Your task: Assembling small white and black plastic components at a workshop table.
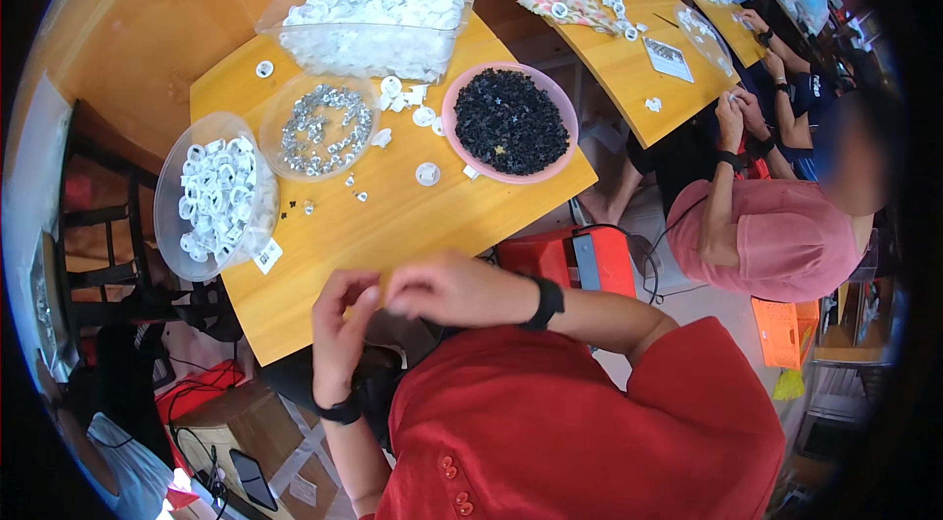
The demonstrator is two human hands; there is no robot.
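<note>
My left hand [344,328] and my right hand [457,289] are close together over the table's near edge, each with a black band at the wrist. The left fingers are curled, the thumb bent toward them. My right fingertips pinch together beside the left thumb, slightly blurred; anything held between them is too small or hidden to name. Ahead on the wooden table [363,216] lie small silvery pieces on a clear round tray [270,152]. A clear round tub [172,201] of white ring-shaped parts stands to the left. A pink bowl [450,122] of small black pieces is at the right.
A large clear bin [442,54] heaped with white parts stands at the table's back. White parts lie scattered near a loose white disc [427,173]. A co-worker in a pink shirt [776,235] sits at the second table [629,108]. A red box [614,260] is beside my right arm.
</note>
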